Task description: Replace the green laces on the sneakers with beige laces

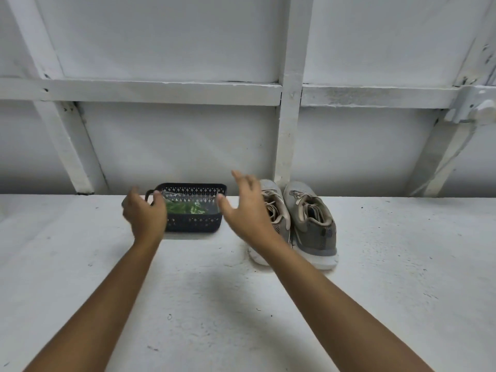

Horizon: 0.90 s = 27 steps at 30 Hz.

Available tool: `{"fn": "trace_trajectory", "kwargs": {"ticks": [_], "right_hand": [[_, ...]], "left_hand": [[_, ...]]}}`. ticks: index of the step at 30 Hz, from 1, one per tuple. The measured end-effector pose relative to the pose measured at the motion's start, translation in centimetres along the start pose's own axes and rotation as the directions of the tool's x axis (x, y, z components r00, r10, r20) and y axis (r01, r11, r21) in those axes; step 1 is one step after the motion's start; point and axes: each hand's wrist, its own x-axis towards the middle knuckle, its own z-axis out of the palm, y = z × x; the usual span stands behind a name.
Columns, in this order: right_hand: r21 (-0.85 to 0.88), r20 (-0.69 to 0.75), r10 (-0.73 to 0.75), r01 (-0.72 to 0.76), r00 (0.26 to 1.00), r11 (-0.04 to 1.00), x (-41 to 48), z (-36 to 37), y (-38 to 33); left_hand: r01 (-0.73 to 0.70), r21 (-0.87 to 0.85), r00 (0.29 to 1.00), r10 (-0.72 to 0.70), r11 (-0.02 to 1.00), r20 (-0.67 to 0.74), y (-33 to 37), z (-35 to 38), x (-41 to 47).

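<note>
Along the back of the white table [214,304], the grey sneakers [311,221] already wear beige laces [271,209]. The green laces [179,208] lie bagged in clear plastic inside the black perforated basket [194,225]. The swap looks finished, and probably only tidying remains. The right hand [247,208] hovers spread and empty beside the basket. The left hand [145,216] curves over the basket's left end, and I cannot tell whether it grips it.
</note>
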Motion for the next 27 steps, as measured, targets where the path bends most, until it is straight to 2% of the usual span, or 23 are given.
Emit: {"fn": "trace_trajectory", "kwargs": {"ticks": [2,4,7,16,27], "right_hand": [[-0.053,0.172,0.051,-0.042,0.984,0.998,0.5,2.4,0.3],[-0.134,0.301,0.109,-0.071,0.947,0.988,0.7,4.2,1.2],[-0.204,0.387,0.174,-0.1,0.905,0.974,0.5,5.6,2.4],[-0.229,0.381,0.177,-0.093,0.908,0.969,0.1,5.6,3.1],[-0.209,0.381,0.159,-0.083,0.911,0.974,-0.1,5.5,3.5]], "left_hand": [[0.15,0.034,0.989,-0.15,0.988,0.005,-2.1,-0.2,1.3],[0.263,0.018,0.961,-0.264,0.965,0.079,-3.5,-0.2,1.7],[0.29,-0.02,0.94,-0.281,0.957,0.192,-5.1,0.0,1.8],[0.272,-0.082,0.939,-0.246,0.959,0.239,-5.5,0.5,1.7],[0.252,-0.038,0.947,-0.238,0.967,0.214,-5.3,0.4,1.6]]}}
